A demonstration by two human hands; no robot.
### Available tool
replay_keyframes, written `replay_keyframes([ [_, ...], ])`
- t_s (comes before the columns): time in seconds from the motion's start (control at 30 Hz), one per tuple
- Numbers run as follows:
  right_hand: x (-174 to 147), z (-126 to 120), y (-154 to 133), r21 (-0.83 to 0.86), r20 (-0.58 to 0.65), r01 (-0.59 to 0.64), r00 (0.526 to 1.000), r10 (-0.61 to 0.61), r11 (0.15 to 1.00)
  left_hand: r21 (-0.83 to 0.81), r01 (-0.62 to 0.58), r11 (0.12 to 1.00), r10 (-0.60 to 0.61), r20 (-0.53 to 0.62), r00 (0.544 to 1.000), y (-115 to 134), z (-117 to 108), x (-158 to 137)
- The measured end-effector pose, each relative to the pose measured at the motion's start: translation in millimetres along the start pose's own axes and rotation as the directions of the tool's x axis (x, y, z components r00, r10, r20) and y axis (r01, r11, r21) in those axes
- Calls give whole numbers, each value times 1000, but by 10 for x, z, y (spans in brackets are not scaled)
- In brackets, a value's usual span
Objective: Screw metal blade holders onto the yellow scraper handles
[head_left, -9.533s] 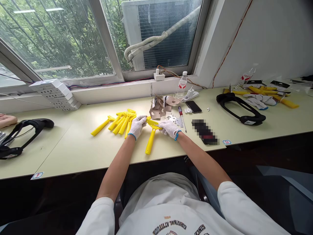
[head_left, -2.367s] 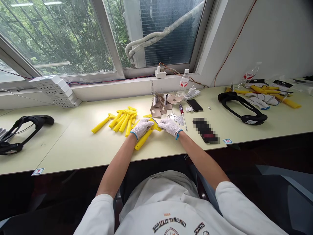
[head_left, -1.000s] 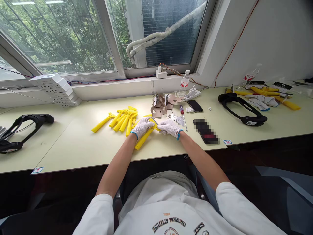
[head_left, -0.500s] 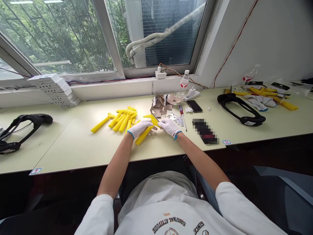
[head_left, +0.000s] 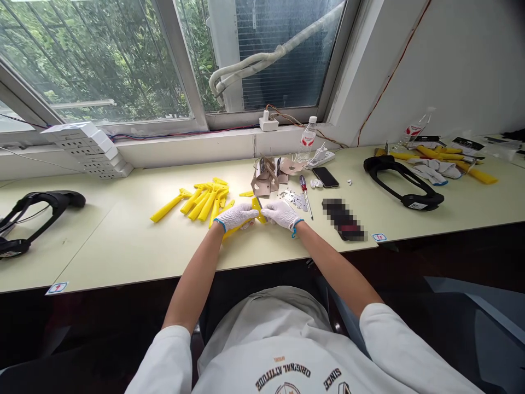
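Yellow plastic scraper (head_left: 257, 206) has turned, clamped by fingers of white-gloved left hand (head_left: 237, 216) and right hand (head_left: 281, 214); clear plastic bottle (head_left: 307, 141) behind.

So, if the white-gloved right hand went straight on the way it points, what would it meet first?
The yellow plastic tool head in the white-gloved left hand; the right hand seems to touch it, though depth is unclear.

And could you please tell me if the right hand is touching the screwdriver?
Apart: the head view shows tabletop between the right hand and screwdriver.
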State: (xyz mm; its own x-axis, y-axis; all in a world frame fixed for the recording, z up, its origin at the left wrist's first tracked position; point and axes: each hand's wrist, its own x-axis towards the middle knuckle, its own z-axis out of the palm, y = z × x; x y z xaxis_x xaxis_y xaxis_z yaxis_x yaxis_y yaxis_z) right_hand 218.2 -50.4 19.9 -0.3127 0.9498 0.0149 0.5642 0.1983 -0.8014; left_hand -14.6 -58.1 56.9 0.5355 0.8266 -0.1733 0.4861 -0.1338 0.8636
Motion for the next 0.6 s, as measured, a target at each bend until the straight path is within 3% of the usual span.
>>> replay_keyframes([
  [0.13, -86, -244, 161, -85, -235, -2, 972, -18, 996, 41, 40, 998, -41, 27, 999, 31, 26, -5],
  [0.3, -347, -637, 480, -307, -488, -198, 873, 25, 931, 11, 68, 998, -69, 79, 994, 18, 33, 36],
  [0.43, -406, -717, 581, -367, -475, -211, 880, 12, 906, 21, 62, 998, -63, 58, 996, -25, 36, 57],
  [0.6, -386, -579, 506, -360, -448, -146, 893, -33, 922, 42, 55, 998, -58, 78, 995, -84, 18, 57],
])
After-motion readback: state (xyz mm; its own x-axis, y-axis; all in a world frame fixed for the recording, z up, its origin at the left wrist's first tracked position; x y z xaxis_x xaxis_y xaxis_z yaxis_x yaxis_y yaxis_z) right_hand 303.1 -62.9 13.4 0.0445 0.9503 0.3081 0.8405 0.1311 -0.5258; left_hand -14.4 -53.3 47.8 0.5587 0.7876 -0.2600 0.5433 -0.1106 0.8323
